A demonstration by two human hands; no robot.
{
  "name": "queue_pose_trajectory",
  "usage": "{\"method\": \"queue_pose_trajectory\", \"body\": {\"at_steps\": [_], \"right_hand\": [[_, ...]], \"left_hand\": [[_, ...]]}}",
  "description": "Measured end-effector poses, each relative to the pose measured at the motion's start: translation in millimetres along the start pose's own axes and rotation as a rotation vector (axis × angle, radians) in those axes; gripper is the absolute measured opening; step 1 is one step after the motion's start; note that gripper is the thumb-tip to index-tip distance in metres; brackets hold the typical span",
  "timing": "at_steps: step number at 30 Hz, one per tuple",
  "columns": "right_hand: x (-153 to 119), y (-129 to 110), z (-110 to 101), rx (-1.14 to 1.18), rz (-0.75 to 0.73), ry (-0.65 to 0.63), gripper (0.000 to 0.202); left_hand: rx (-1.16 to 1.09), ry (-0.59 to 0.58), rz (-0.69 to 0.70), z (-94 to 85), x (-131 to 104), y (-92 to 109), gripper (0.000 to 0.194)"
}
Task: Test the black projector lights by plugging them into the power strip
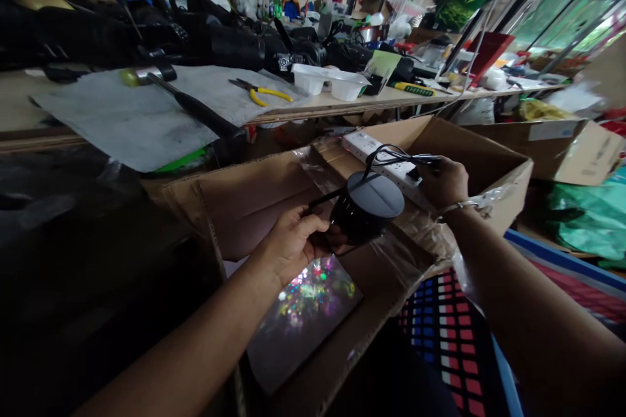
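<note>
A round black device [368, 205] with a flat grey-black top is gripped at its left side by my left hand [298, 241]. Beyond it, my right hand [446, 181] is closed round a bundled black cable and its plug at the right end of a white power strip [369, 147]. The strip lies across the cardboard box flaps. Below the device, coloured spots of light fall on a pale sheet [298, 332] inside an open cardboard box [264, 189].
On the wooden bench [288, 114] lie a hammer [195, 107], yellow-handled pliers [261, 92], white plastic trays [345, 83] and black devices. Another open box [482, 150] adjoins at the right, above a blue and red plastic basket [454, 339].
</note>
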State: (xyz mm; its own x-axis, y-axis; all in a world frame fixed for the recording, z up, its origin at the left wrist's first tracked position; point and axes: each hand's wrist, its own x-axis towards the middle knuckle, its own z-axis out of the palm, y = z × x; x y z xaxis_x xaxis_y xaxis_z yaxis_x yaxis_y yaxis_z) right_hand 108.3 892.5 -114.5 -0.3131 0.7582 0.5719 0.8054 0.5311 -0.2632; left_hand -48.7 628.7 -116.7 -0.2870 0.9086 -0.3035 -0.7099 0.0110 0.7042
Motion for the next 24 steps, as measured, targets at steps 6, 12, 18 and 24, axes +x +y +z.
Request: {"method": "queue_pose_trajectory", "body": {"at_steps": [6,12,18,24], "right_hand": [[-0.1,-5.2,-1.7,-0.018,0.046,-0.010,0.024],[-1.4,-7.6,-1.7,-0.040,0.056,-0.010,0.022],[-2.1,-6.4,1.5,-0.042,0.048,0.025,0.026],[-2.9,-4.0,3.7,-0.035,0.031,0.041,0.023]], "left_hand": [[0.005,-0.002,-0.002,-0.7,0.7,2.0,0.013],[-0.010,-0.017,-0.013,-2.8,0.0,1.7,0.012],[-0.016,-0.013,-0.026,-4.1,-0.4,1.9,0.014],[-0.014,-0.022,-0.030,-4.9,0.5,1.2,0.014]]}}
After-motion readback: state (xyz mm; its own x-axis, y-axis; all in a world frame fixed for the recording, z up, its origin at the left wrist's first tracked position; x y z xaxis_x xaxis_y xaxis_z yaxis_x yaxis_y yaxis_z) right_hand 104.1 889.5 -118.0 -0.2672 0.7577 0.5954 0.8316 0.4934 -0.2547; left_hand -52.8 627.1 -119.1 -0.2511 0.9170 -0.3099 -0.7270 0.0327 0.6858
